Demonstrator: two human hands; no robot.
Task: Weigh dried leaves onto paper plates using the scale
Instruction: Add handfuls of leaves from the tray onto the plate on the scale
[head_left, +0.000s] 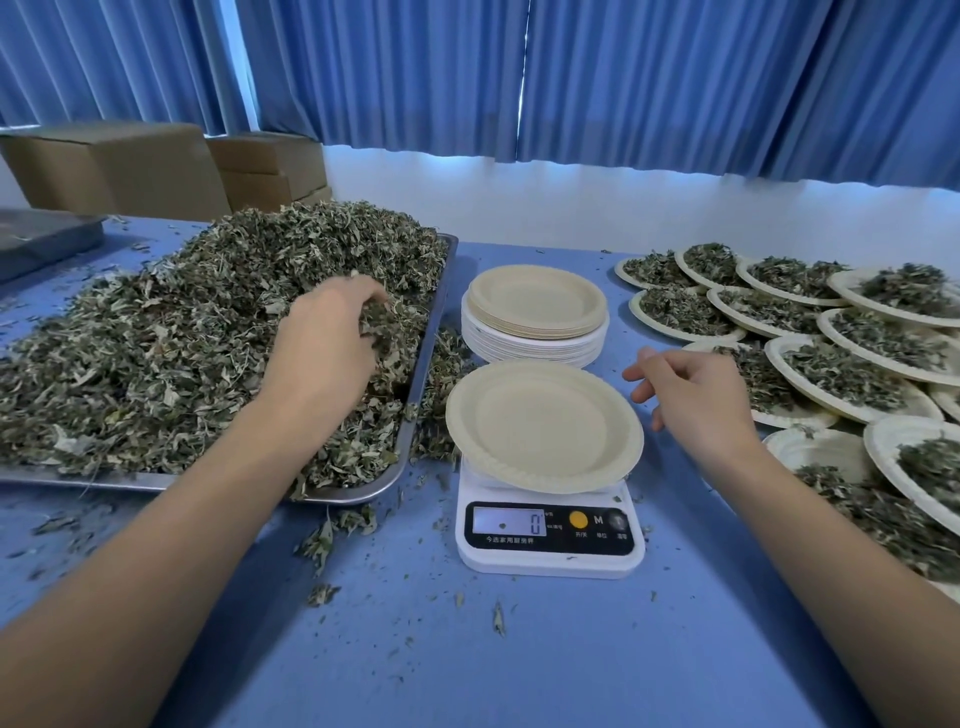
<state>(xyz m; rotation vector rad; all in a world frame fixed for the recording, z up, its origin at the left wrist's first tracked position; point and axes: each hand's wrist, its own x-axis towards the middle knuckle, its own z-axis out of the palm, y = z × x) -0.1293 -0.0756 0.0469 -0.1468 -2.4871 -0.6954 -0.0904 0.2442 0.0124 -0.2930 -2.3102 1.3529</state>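
Blue table — tray of dried leaves, left hand clutching some; plate on scale (reads 0); right hand relaxed.

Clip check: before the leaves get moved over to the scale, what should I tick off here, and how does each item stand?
1. An empty plate sits on the scale: ok.
2. The display reads 0 with the plate on: ok.
3. The left hand grips dried leaves in the tray: ok.
4. The right hand holds nothing and looks clear of the plate: ok.
5. The plate lies centred on the platform: cannot tell, the plate hides it.
6. The spilled leaves beside the tray are clear of the plate's rim: cannot tell.
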